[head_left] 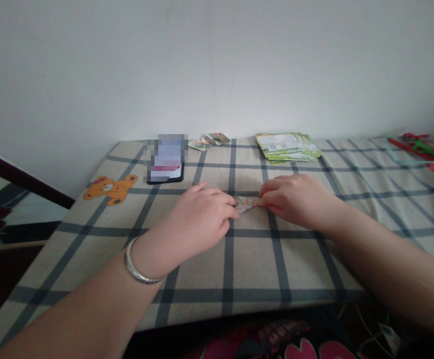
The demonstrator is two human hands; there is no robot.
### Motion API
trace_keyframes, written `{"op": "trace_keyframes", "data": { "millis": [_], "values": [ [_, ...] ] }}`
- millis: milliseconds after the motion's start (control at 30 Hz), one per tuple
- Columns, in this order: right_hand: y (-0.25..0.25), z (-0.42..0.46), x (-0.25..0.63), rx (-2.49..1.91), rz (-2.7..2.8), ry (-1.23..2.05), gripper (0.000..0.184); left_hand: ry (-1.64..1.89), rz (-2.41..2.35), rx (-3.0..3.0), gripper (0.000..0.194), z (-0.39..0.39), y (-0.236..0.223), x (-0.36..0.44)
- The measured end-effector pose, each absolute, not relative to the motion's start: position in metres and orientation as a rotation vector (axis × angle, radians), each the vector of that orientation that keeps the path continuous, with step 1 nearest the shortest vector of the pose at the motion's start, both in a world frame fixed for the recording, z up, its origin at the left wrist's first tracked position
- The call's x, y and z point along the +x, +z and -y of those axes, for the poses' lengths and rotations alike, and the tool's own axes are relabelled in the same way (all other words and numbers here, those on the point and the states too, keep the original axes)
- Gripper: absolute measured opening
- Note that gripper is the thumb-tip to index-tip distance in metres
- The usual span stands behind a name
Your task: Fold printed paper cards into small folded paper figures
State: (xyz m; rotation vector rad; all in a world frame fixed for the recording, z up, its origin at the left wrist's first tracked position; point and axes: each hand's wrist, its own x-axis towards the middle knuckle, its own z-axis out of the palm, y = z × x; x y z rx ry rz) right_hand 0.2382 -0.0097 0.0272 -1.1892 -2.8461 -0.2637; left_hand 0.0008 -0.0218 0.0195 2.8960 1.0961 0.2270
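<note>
A small folded piece of printed paper lies at the middle of the table between my two hands. It is whitish with orange print and narrows to a point on the right. My left hand, with a silver bangle on its wrist, has its fingertips closed on the paper's left end. At the right end, the fingers of my right hand pinch the tip. Parts of both ends are hidden under the fingers.
Against the wall lie a stack of green leaflets and several small folded papers. A phone or tablet with a blurred screen is at the back left, near an orange teddy bear picture. Coloured ribbons lie far right on the checked tablecloth.
</note>
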Motion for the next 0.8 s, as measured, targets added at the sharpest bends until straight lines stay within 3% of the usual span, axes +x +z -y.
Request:
{"op": "trace_keyframes", "data": {
  "millis": [800],
  "values": [
    [0.018, 0.005, 0.235, -1.363, 2.695, -0.217, 0.012, 0.390, -1.016, 2.790, 0.020, 0.010, 0.010, -0.001]
  ]
}}
